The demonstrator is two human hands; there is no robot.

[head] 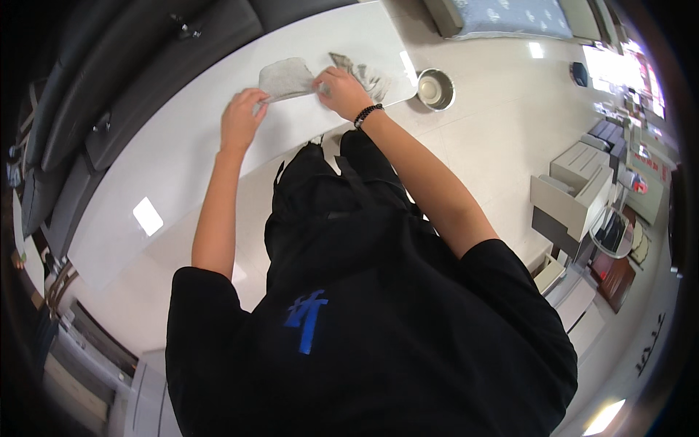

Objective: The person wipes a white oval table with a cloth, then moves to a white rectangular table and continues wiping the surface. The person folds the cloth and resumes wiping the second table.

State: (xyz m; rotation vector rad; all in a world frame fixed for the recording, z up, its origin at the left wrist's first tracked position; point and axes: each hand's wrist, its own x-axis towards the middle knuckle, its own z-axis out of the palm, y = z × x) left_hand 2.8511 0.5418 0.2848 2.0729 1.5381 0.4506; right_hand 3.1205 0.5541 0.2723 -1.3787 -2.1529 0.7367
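Observation:
A grey cloth (286, 77) lies spread on a glossy white table (191, 114). My left hand (243, 117) pinches its near left corner between thumb and fingers. At the near right corner of the same cloth, my right hand (343, 90) has its fingers closed on the edge. A crumpled grey and white cloth (374, 81) with a dark patterned part lies just beyond and to the right of my right hand, partly hidden by it.
A round metal basin (436, 90) stands on the tiled floor (480, 114) by the table's right end. Along the table's far side runs a dark sofa (147, 65). A blue patterned cushion (510, 16) is at the top right, and grey drawers (573, 191) stand at the right.

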